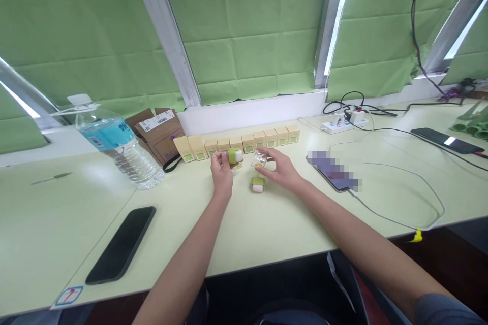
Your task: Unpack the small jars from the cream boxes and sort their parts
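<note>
My left hand is closed around a small green-and-white block-shaped item, raised above the table. The fingers of my right hand pinch a small clear plastic case with a bit of yellow at its base. Just below, a second green-and-white item lies on the table, apart from both hands. Another small clear piece with yellow shows partly behind my left hand; what it is I cannot make out. Behind the hands stands a row of several small cream boxes with green labels.
To the left are a large water bottle, an opened brown carton and a black phone. A charging phone lies right of my hand, its white cable looping to the front edge. Behind it sits a power strip.
</note>
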The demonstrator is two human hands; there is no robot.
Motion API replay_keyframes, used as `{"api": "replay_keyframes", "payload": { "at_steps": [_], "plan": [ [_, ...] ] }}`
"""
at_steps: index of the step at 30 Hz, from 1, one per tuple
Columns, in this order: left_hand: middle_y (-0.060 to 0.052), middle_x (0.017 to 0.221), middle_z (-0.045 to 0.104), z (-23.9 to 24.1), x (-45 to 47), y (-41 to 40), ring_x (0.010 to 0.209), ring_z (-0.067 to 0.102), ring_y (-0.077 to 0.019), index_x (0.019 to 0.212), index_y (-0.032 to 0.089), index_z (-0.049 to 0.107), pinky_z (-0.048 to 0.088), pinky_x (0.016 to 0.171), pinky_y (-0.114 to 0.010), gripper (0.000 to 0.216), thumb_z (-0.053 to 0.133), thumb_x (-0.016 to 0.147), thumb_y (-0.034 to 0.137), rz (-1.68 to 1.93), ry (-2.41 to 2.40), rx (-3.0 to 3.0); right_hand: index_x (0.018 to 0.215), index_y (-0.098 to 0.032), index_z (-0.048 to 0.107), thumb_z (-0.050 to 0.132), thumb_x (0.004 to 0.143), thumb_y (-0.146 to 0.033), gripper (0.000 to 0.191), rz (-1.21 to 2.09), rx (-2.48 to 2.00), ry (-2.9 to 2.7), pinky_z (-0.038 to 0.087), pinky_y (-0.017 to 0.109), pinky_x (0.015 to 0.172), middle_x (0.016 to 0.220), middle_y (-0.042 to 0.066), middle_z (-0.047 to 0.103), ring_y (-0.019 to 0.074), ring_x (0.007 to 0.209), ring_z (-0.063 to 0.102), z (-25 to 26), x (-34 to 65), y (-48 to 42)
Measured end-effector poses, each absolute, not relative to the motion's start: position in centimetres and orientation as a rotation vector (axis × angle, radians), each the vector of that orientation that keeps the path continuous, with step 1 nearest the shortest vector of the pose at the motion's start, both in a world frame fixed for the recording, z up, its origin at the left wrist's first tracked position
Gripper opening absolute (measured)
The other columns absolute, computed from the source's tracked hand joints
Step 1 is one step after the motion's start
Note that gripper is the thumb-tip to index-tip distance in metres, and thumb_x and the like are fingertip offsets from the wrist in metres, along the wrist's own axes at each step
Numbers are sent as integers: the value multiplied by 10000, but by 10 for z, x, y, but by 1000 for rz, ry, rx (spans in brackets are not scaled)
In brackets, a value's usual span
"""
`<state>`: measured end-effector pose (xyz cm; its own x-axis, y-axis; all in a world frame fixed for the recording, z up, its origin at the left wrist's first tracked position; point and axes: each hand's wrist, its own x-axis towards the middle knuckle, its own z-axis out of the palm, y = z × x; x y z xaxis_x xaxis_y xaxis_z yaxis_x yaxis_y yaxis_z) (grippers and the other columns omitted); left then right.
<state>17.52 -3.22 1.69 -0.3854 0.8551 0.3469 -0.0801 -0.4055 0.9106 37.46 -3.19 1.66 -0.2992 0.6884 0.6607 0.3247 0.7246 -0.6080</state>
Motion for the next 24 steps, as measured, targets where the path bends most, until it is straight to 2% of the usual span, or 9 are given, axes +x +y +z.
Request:
{"api": "replay_keyframes", "payload": {
  "at_steps": [8, 12, 17, 20, 24],
  "plan": [
    [-18, 1002, 677, 26, 175, -40, 888, 742, -203, 930, 242, 409, 567, 843, -390, 216, 581, 879, 362, 1694, 863, 851, 1396, -264, 527, 667, 874, -372, 552, 472, -797, -1904, 580, 420, 917, 1246, 85, 651, 220, 1067, 636, 15, 374, -32],
    [-28, 902, 683, 30, 170, -40, 756, 721, -183, 905, 228, 437, 559, 713, -332, 180, 582, 824, 297, 1646, 884, 681, 1414, -261, 494, 665, 870, -348, 577, 496, -827, -1906, 572, 419, 925, 1251, 87, 642, 220, 1075, 632, 15, 374, -32],
    [-4, 693, 630, 30, 163, -36, 515, 582, -110, 829, 211, 440, 439, 498, -220, 163, 578, 781, 282, 1547, 976, 557, 1384, -270, 497, 663, 865, -337, 549, 510, -852, -1909, 564, 424, 939, 1256, 89, 619, 224, 1083, 634, 13, 376, -30],
    [10, 649, 617, 29, 159, -35, 470, 549, -109, 866, 217, 465, 387, 444, -204, 193, 602, 771, 315, 1524, 1060, 677, 1350, -263, 513, 673, 852, -327, 527, 502, -875, -1908, 553, 432, 959, 1281, 99, 589, 216, 1052, 639, 7, 377, -24],
    [25, 668, 622, 26, 157, -34, 435, 526, -93, 902, 228, 470, 384, 421, -193, 274, 667, 749, 343, 1479, 1199, 854, 1331, -262, 527, 677, 844, -325, 513, 508, -929, -1895, 538, 446, 973, 1282, 108, 570, 230, 1093, 623, -3, 381, -14]
  ]
}}
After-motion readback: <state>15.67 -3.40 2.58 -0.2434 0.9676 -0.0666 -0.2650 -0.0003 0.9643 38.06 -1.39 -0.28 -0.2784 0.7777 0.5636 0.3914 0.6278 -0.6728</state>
